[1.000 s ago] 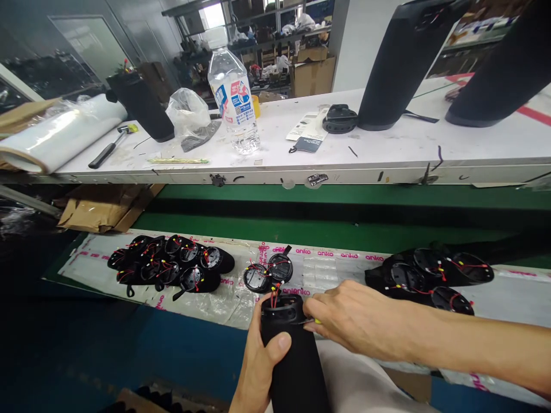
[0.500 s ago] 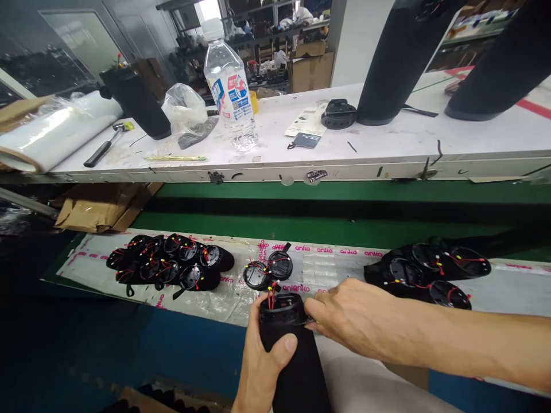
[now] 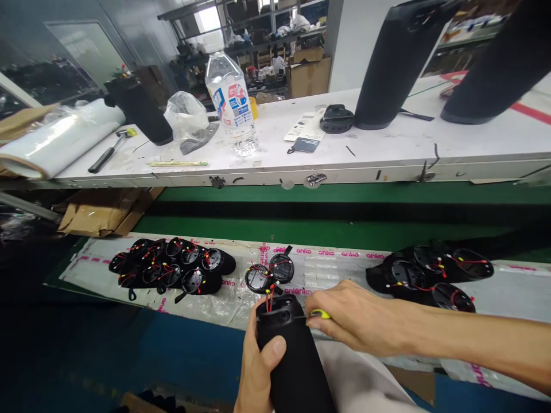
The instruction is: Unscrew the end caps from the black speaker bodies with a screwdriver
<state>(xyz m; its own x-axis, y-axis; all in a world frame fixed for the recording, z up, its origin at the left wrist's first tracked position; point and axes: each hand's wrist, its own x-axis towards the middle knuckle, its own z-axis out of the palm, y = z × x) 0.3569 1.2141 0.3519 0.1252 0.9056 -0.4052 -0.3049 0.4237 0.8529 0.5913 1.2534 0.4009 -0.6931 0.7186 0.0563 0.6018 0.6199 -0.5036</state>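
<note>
Left hand (image 3: 257,364) grips the black, fabric-covered cylinder (image 3: 297,361) at the near edge of the plastic-covered table (image 3: 235,307). Thin red wires (image 3: 270,300) could snag if it tilts. Right hand (image 3: 353,318) grips a yellow-handled tool (image 3: 321,314); excess force could slip its tip into fabric.

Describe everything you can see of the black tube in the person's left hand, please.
The black tube is long and rounded, with a matte, fabric-looking body and a smoother, plastic-looking collar. Its far end is open, and thin red wires with yellow connectors rise from it. It leans, with its lower end cut off by the picture. The left hand grips its side, thumb towards the viewer. At the collar's right, the right hand holds a yellow-handled tool.
</note>
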